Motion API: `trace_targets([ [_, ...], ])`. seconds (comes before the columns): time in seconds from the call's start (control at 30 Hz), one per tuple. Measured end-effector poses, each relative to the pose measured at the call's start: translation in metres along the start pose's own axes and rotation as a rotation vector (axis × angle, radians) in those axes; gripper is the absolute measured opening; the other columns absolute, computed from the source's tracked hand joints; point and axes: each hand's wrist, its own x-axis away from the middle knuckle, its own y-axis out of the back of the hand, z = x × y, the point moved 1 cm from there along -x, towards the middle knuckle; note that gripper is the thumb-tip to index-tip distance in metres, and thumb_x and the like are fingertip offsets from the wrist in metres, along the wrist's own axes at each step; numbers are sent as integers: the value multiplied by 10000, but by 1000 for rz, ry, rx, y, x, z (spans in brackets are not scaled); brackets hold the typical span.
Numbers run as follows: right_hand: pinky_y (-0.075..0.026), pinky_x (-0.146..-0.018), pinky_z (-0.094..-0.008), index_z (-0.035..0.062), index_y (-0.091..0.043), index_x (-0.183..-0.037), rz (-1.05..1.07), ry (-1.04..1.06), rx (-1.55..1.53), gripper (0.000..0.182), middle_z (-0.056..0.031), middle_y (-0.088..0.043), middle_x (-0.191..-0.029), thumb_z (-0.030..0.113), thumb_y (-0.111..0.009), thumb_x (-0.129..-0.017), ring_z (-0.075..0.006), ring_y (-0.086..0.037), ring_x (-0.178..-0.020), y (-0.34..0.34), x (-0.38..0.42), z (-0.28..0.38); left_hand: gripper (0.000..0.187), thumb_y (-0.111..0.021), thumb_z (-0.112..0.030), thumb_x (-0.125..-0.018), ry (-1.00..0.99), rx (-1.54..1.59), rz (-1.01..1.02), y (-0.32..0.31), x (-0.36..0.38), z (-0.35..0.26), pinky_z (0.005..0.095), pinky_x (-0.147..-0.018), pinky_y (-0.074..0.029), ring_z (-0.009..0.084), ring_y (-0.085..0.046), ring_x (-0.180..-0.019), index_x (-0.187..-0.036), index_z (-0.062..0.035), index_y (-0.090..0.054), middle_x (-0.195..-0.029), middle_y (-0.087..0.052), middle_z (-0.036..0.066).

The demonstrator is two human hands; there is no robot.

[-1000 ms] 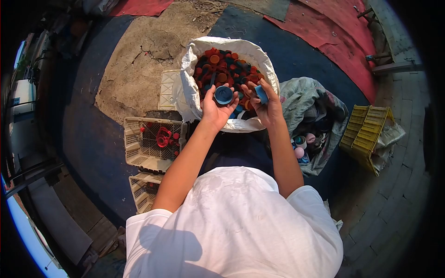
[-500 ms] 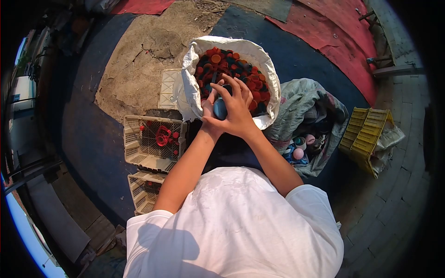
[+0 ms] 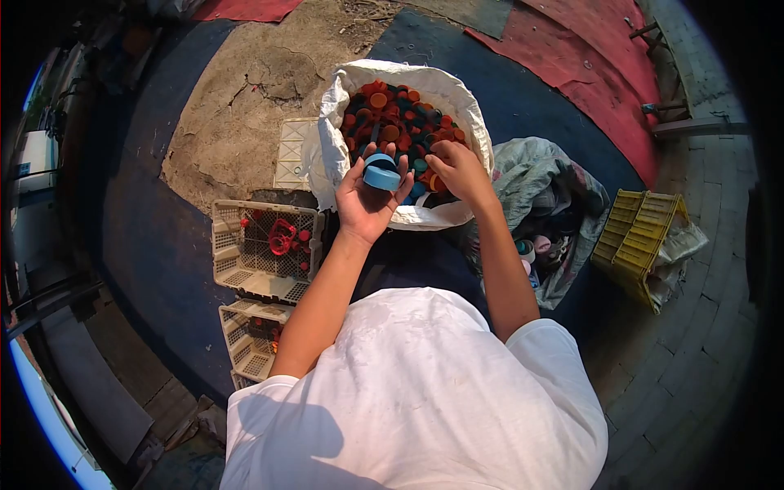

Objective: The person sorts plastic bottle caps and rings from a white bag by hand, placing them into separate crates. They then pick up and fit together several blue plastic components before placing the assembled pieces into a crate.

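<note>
A white woven sack (image 3: 333, 122) holds a heap of red, orange, dark green and blue plastic caps (image 3: 390, 106). Over its near part, my left hand (image 3: 366, 214) is turned palm up, its fingers curled around blue bottle caps (image 3: 381, 179), one leaning against another. My right hand (image 3: 464, 173) hovers over the right side of the heap. Its fingers are bent and drawn together toward the thumb; anything between them is too small or hidden to make out.
Left of the sack stand two beige plastic crates (image 3: 265, 245) with red pieces inside. At the right, a grey-green sack (image 3: 531, 163) gapes over mixed plastic items, beside a yellow crate (image 3: 629, 233). Blue and red mats (image 3: 580, 65) cover parts of the ground.
My hands, together around a blue cap before, have come apart. The left now shows its palm with blue caps in it; the right has moved right over the heap.
</note>
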Motion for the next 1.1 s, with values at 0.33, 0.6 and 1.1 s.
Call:
trace_targets([
  [0.33,-559,-810,-491,94,-711,-1058,259,12,311,234,-180,-710,-997,67,-667,-829,-385,-706,-965,-67,-1,5,342,-672,-233,-973,4,-46,-16,-5,5,-13,453,-997,-556,308,-604,-1174,-1290,-109,-638,-1310,-615,135],
  [0.6,-577,-856,-471,145,-697,-1266,267,-92,324,457,-158,-675,-1140,27,-691,-825,-364,-698,-1053,-66,-6,-2,352,-716,-250,-964,11,-42,-32,-5,3,-22,438,-966,-567,284,-619,-1139,-1268,-95,-630,-1271,-634,122],
  [1.1,-512,-890,-449,83,-763,-1040,15,111,162,348,-117,-659,-1064,314,-826,-787,-333,-604,-1093,-78,-3,-25,370,-718,-259,-965,47,-19,-45,-4,3,-22,430,-972,-557,282,-620,-1128,-1266,-65,-628,-1265,-629,129],
])
